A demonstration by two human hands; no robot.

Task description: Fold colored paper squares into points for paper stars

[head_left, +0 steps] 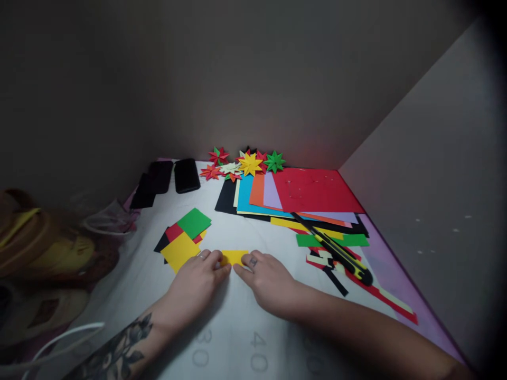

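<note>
Tattooed left forearm (132, 343) in foreground, above white sheet (233, 338) printed with grey numerals. Left hand (198, 277) and right hand (273, 282): grip of each pinched on yellow paper (234, 256), mid-sheet. Paper stars (250, 164) along far edge of purple worktop (392, 269). Grey wall (237, 79) behind; second wall (435, 148) at right.

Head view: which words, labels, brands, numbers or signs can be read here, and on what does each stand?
"30": printed on the white sheet, near its front edge in view.
"40": on the same sheet, right of "30".
Farther right on the sheet: another number, too blurred to read surely.
Dark patch at far left: any lettering is too blurred.
No brand names are legible.
</note>
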